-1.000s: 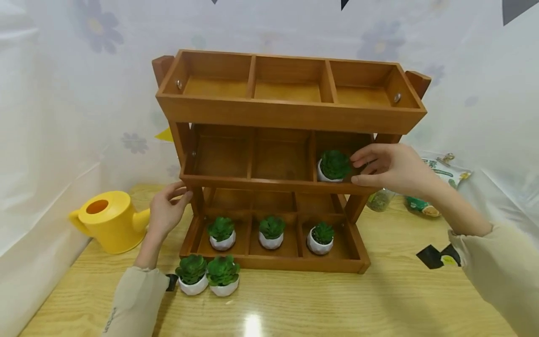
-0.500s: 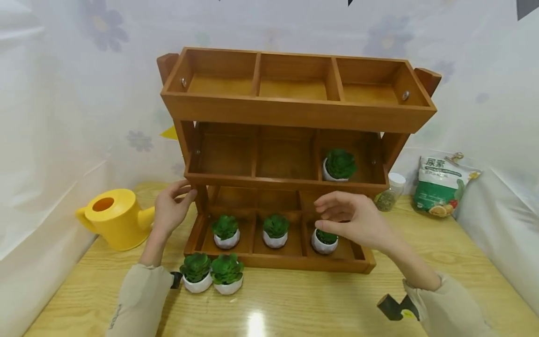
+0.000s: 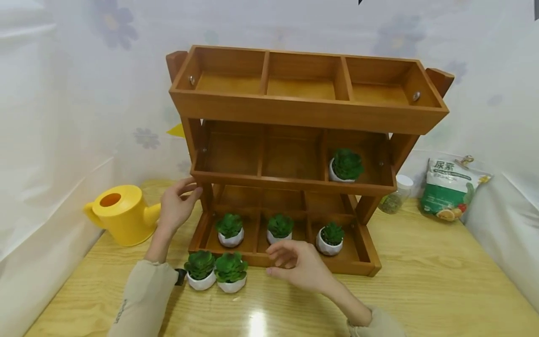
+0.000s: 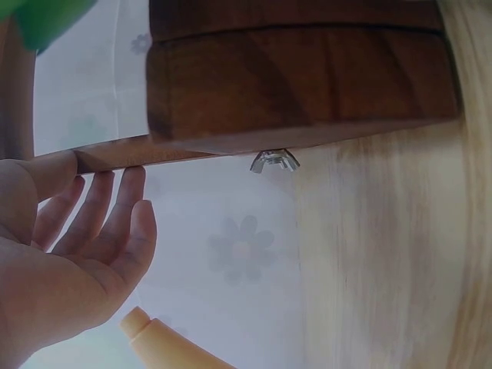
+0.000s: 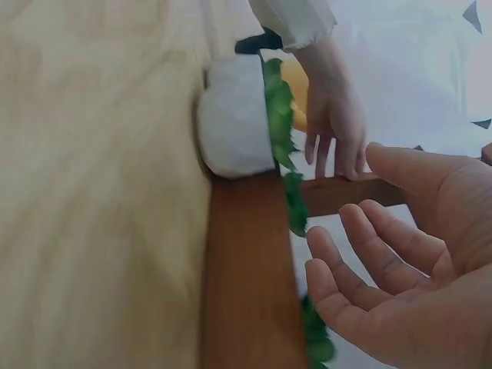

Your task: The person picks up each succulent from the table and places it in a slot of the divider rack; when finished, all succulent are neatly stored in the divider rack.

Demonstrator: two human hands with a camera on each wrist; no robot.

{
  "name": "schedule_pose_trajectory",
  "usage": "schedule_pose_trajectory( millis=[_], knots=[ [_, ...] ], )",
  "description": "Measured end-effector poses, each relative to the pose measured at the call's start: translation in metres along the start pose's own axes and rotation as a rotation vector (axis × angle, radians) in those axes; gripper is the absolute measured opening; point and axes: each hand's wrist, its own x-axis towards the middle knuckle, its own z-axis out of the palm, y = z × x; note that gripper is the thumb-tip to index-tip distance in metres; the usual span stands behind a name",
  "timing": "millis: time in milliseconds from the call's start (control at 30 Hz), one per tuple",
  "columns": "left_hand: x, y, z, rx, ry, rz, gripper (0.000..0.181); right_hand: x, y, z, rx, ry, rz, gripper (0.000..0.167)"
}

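My left hand [image 3: 177, 206] touches the left side of a three-tier wooden plant stand [image 3: 307, 110], fingertips against its post in the left wrist view. Below the stand's front edge, my right hand [image 3: 301, 264] hovers with loosely bent fingers and nothing in its grasp. To its left, two potted succulents stand side by side on the table, a left one [image 3: 201, 270] and a right one [image 3: 230, 272]. The bottom tier holds a succulent in each compartment: left [image 3: 230, 230], middle [image 3: 280, 227], right [image 3: 330, 238]. One more succulent [image 3: 346, 166] sits in the middle tier's right compartment.
A yellow watering can [image 3: 126, 215] stands left of the stand. Behind its right side are a lidded jar [image 3: 393, 196] and a green-and-white bag [image 3: 448, 189] with a clip. The top tier's compartments hold nothing. A flowered white sheet [image 3: 139, 75] hangs behind.
My right hand has left the succulent in the middle tier and moved down and left, toward the two pots on the table. The left hand stays at the stand's post.
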Motion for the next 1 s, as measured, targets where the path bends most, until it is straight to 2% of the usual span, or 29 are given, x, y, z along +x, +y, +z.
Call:
schedule_pose_trajectory(
  millis=[167,300,400,633,867,1000],
  knots=[
    [0.000,-0.002,0.001,0.005,0.010,0.007,0.034,0.003,0.010,0.023,0.195,-0.017,0.074,0.034],
    [0.001,-0.002,0.001,0.001,0.010,0.006,0.035,0.005,0.017,0.041,0.222,0.002,0.107,0.038],
    [0.000,-0.001,0.000,-0.005,0.007,0.000,0.035,0.007,0.021,0.051,0.182,0.003,0.129,0.042],
    [0.000,-0.001,0.000,-0.007,0.010,-0.010,0.034,0.012,0.020,0.068,0.020,-0.001,0.069,0.061],
    [0.001,0.000,0.002,-0.003,0.004,-0.011,0.035,0.019,0.014,0.079,-0.084,0.063,0.059,0.057],
    [0.001,-0.001,0.002,0.003,0.006,-0.016,0.034,0.021,0.011,0.081,-0.131,0.061,0.051,0.054]
  ],
)
